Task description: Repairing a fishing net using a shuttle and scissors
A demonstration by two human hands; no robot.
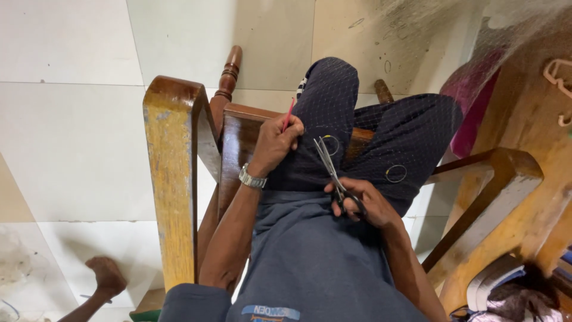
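Scissors [333, 173] are lying over the person's lap, their long axis running from about five o'clock at the handles to eleven o'clock at the tips, with the steel blades slightly parted and pointing away from the body toward the knees. The right hand [364, 203] is gripping the dark handle loops, fingers curled through them. The blades are resting across dark trousers [333, 107], over which a fine net [411, 131] is draping; two small yellow rings [395, 173] are sitting on it, one just beside the blade tips, the other at three o'clock from them.

At nine o'clock from the scissors, the left hand [275, 142] is pinching a thin red stick [289, 113] between its fingertips, the stick pointing toward twelve o'clock; a metal wristwatch [252, 177] is circling that wrist.

Both hands are working in a narrow space: the wooden armrest [173, 179] is rising close at nine o'clock, and another wooden armrest [506, 173] is closing in at three o'clock. Beyond the knees at twelve o'clock, pale floor tiles [71, 119] are spreading open. At seven o'clock, well apart, another person's hand [107, 275] is resting on the floor.
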